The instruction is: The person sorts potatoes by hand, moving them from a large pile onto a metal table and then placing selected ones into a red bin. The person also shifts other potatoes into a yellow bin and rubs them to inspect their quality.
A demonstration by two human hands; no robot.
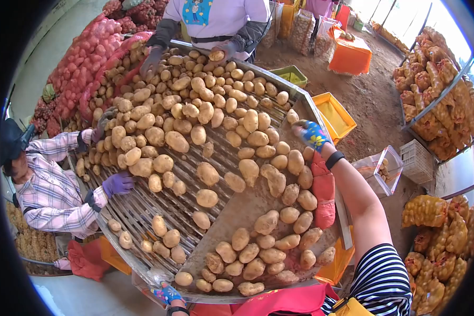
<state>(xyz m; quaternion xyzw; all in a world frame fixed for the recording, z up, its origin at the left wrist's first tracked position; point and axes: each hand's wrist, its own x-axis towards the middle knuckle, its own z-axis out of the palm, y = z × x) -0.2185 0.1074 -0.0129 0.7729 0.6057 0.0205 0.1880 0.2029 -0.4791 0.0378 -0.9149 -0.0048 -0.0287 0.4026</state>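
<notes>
Many potatoes [207, 174] lie on a slatted sorting table [137, 203] with a metal rim. My right hand [312, 134], in a blue flowered glove, is at the table's right edge, its fingertips beside a potato [292, 116]; whether it grips anything is unclear. My left hand [166, 294], in a similar glove, is at the near edge by a clear plastic piece [158, 275], its fingers partly hidden. A red cloth roll [323, 190] lies inside the right rim, below my right hand.
A co-worker [58, 184] with purple gloves reaches in from the left. Another person [216, 26] stands at the far side, holding a potato. Yellow crate [333, 116], green crate [291, 76] and clear-sided bin [382, 169] stand right of the table. Filled sacks [442, 95] are stacked farther right.
</notes>
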